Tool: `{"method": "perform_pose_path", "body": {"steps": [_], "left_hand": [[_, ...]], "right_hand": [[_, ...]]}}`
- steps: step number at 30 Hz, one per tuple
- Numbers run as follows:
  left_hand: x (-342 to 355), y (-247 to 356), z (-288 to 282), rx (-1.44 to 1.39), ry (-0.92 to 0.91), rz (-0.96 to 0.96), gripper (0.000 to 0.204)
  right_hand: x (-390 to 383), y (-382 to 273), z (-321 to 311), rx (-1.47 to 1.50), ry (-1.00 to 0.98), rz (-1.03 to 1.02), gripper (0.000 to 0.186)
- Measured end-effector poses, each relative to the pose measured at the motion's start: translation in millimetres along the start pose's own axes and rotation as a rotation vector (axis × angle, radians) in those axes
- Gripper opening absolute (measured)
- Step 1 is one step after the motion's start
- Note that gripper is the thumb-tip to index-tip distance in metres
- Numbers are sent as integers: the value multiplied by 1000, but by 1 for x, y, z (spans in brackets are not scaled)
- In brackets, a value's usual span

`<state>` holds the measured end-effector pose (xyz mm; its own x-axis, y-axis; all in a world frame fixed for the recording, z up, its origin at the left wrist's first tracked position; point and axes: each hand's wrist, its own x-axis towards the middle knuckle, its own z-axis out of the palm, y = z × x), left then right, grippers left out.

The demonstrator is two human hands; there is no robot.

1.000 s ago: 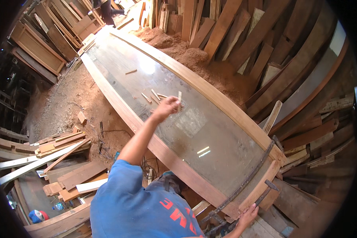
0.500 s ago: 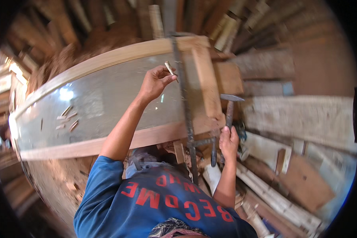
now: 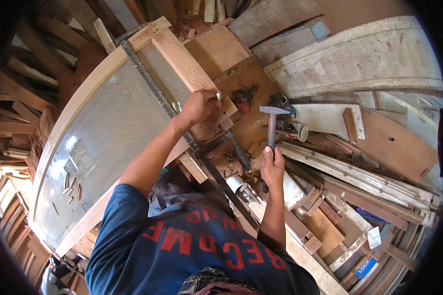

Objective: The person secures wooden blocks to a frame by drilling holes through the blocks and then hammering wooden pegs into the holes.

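My left hand (image 3: 202,106) is closed on a small wooden peg (image 3: 218,97), whose pale tip shows past the fingers. It rests over the near end of a wooden rail (image 3: 184,61), at the corner of a large wooden frame around a grey panel (image 3: 108,108). In my right hand (image 3: 272,169) a hammer (image 3: 272,125) stands upright, gripped by the handle, its metal head up and apart from the frame. A long dark bar clamp (image 3: 150,81) lies across the frame beside the rail. Several loose wooden pegs (image 3: 71,189) lie on the panel's left part.
Sawdust and a power tool (image 3: 280,103) lie on a board beyond the hammer. Long boards (image 3: 354,172) and offcuts (image 3: 327,228) are stacked on the right. More timber pieces (image 3: 29,69) crowd the far left. A second person (image 3: 51,280) is partly visible at the lower left.
My left hand has brought the peg from above the panel to the rail's near end. The view has turned right, and the hammer remains raised in my right hand.
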<state>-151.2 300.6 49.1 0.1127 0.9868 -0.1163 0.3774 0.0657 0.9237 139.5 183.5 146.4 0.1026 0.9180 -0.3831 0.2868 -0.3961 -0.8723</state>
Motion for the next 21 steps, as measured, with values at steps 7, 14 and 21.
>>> {"method": "perform_pose_path", "body": {"steps": [7,14,21], "left_hand": [[9,-7,-1,80,-9,97,15],[1,-6,5,236,84,445,10],[0,1,0,214,45,351,11]], "right_hand": [[-7,13,-23,-119,0,51,32],[-1,3,-4,-352,25,-193,31],[7,-42,24,-410,-102,-261,32]]}}
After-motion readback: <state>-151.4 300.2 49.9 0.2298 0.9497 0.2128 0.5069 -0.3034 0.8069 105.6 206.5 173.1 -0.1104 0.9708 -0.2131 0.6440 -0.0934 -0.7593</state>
